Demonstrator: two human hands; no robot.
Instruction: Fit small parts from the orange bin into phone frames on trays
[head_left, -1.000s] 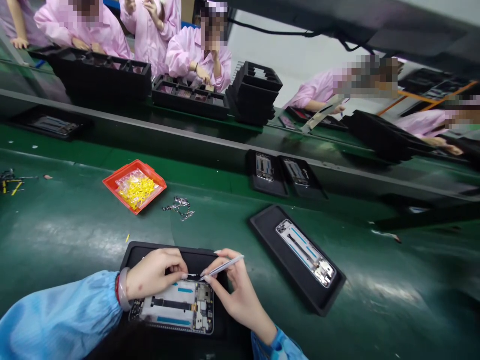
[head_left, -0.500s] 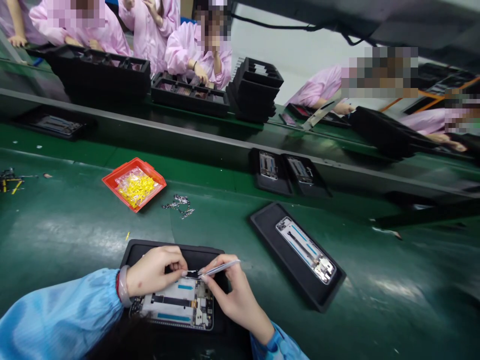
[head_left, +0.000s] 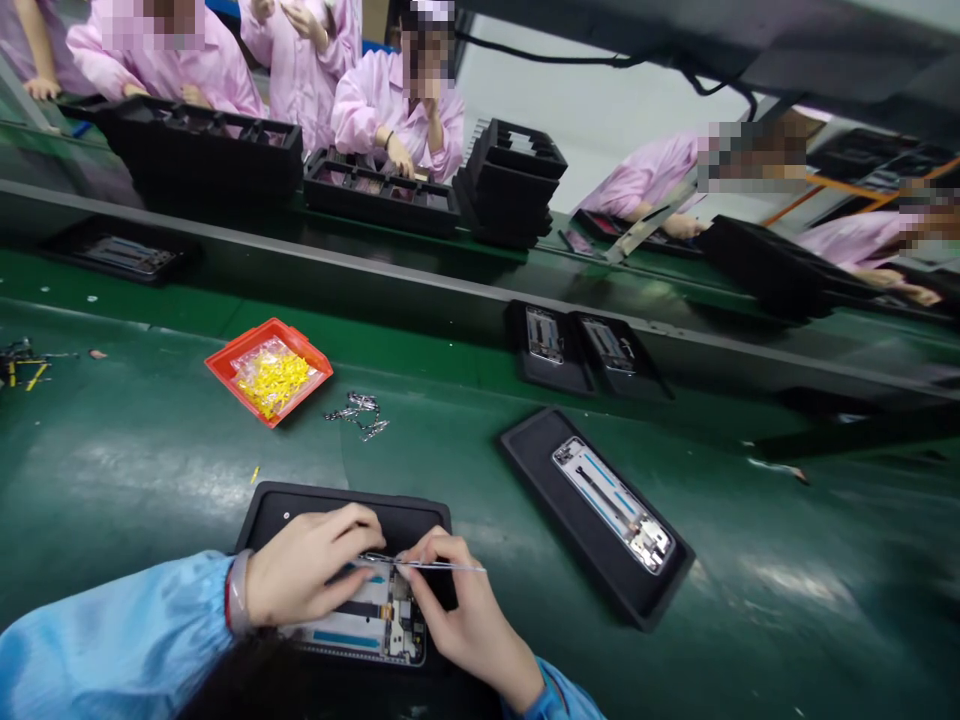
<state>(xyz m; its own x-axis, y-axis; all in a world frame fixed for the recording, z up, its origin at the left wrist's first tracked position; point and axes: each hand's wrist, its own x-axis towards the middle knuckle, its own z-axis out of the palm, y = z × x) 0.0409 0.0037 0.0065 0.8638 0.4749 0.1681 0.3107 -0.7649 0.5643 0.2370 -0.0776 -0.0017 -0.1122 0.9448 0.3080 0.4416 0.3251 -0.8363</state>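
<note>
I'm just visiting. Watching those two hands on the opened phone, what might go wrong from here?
The thin tool in the right hand is close to the exposed circuit board; a slip might scratch it.
The left hand reaches over the opened phone, so its fingers could press or smudge the inside.
A small pale speck lies on the black tray; a nudge might knock it away.

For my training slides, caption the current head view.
Left hand and right hand, the latter gripping a slim tool, over an opened phone in a black tray.
</note>
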